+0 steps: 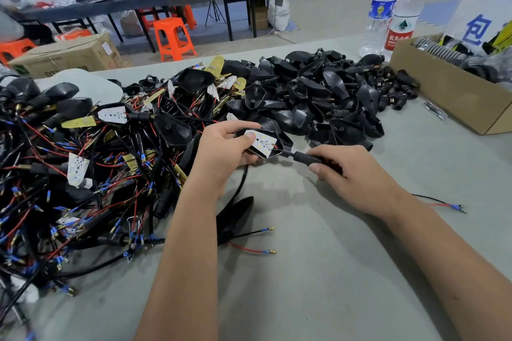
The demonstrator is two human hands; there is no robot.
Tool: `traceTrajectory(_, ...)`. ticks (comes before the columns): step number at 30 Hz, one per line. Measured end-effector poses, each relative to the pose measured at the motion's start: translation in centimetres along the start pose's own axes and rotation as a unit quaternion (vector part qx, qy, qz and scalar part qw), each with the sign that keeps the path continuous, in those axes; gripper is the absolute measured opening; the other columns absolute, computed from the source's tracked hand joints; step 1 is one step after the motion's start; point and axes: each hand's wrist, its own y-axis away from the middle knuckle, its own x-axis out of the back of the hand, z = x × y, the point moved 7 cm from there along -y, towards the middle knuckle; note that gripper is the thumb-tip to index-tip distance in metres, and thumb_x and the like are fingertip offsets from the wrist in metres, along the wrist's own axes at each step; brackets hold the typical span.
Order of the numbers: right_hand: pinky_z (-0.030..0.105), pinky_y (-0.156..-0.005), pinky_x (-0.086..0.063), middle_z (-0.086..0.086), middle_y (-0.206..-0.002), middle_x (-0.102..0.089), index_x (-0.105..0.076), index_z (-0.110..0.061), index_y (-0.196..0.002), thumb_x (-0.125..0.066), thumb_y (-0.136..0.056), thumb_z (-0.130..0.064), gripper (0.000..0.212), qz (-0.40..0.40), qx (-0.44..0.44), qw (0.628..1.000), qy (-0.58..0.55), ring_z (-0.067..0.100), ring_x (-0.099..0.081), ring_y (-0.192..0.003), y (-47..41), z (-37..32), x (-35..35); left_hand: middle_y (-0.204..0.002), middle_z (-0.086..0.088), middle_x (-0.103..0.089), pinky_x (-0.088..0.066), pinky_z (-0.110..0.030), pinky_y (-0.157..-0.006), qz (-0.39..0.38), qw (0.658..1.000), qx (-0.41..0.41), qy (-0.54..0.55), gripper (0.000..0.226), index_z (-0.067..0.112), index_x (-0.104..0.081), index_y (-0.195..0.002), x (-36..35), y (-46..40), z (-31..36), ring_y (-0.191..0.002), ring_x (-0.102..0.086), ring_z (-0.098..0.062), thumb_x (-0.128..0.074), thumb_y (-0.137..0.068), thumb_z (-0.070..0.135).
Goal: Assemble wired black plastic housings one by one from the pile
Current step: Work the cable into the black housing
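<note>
Housing [273, 141] partly hidden under left hand [221, 152] grip; right hand [352, 174] pinches its stem [306, 158], end covered.

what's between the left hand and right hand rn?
Head view: the black housing with its white LED board, held by the left hand, and its black stem, pinched by the right hand.

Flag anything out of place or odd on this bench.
Nothing looks damaged or spilled. One black housing lies apart from the piles, near the left forearm, its red and black leads trailing loose. A small metal tool lies by the cardboard box.
</note>
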Motion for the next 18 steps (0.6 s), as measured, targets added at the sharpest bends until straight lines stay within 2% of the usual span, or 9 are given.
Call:
traceTrajectory(2,0.014,-0.074,-0.042,-0.021,-0.084,-0.064,-0.07,-0.023,-0.116,-0.061,-0.103,-0.021,0.016,0.006,0.002,1.0,0.0,0.003,-0.062,-0.086,-0.03,0.26,0.05,-0.084,-0.012,-0.078,-0.059,-0.025,-0.061,0.014,0.999,-0.029,-0.04,0.021,0.019,-0.077,-0.096,-0.02,-0.02,0.36,-0.067,-0.072,-0.021,-0.064,-0.097,0.003)
traceTrajectory(5,0.013,-0.076,-0.04,-0.018,-0.089,-0.065,-0.068,-0.021,-0.118,-0.059,-0.103,-0.018,0.018,0.02,-0.004,1.0,-0.011,0.005,-0.061,-0.089,-0.08,0.36,0.08,-0.083,-0.013,-0.077,-0.057,-0.022,-0.058,0.021,0.999,-0.029,-0.022,0.021,0.017,-0.076,-0.091,-0.14,0.02,0.38,-0.069,-0.074,-0.018,-0.063,-0.097,0.001)
traceTrajectory(8,0.022,-0.079,-0.045,-0.016,-0.094,-0.066,-0.067,-0.023,-0.119,-0.059,-0.103,-0.02,0.018,0.036,0.002,0.999,-0.008,0.005,-0.06,-0.091,-0.12,0.23,0.1,-0.079,-0.009,-0.076,-0.058,-0.022,-0.058,0.029,0.999,-0.031,-0.004,0.023,0.016,-0.079,-0.092,-0.21,0.0,0.38,-0.065,-0.073,-0.012,-0.062,-0.098,0.001)
traceTrajectory(11,0.023,-0.078,-0.045,-0.021,-0.093,-0.065,-0.067,-0.026,-0.119,-0.061,-0.103,-0.023,0.018,0.048,0.012,0.999,-0.011,0.003,-0.061,-0.09,-0.1,0.14,0.18,-0.078,-0.008,-0.076,-0.059,-0.023,-0.06,0.028,0.998,-0.049,-0.003,0.019,0.012,-0.079,-0.101,-0.41,0.1,0.66,-0.063,-0.07,-0.011,-0.061,-0.1,0.005)
traceTrajectory(14,0.028,-0.081,-0.05,-0.019,-0.095,-0.068,-0.066,-0.028,-0.119,-0.062,-0.102,-0.024,0.018,0.061,0.017,0.998,-0.019,0.004,-0.062,-0.091,-0.13,0.23,0.36,-0.082,-0.013,-0.076,-0.06,-0.024,-0.061,0.028,0.998,-0.052,0.0,0.018,0.011,-0.079,-0.101,-0.38,0.13,0.66,-0.062,-0.07,-0.012,-0.061,-0.101,0.006)
traceTrajectory(16,0.027,-0.08,-0.05,-0.02,-0.094,-0.067,-0.066,-0.03,-0.119,-0.062,-0.102,-0.024,0.018,0.067,0.022,0.997,-0.032,0.005,-0.063,-0.09,-0.13,0.23,0.42,-0.081,-0.01,-0.077,-0.06,-0.025,-0.063,0.025,0.999,-0.04,0.01,0.02,0.013,-0.079,-0.099,-0.31,0.05,0.33,-0.061,-0.07,-0.012,-0.06,-0.101,0.005)
traceTrajectory(18,0.019,-0.077,-0.046,-0.024,-0.092,-0.066,-0.066,-0.032,-0.119,-0.063,-0.102,-0.025,0.019,0.071,0.023,0.996,-0.047,0.004,-0.064,-0.089,-0.06,0.31,0.4,-0.079,-0.006,-0.078,-0.06,-0.024,-0.064,0.023,0.999,-0.026,0.019,0.023,0.015,-0.078,-0.098,-0.23,-0.01,0.01,-0.064,-0.072,-0.014,-0.059,-0.101,0.004)
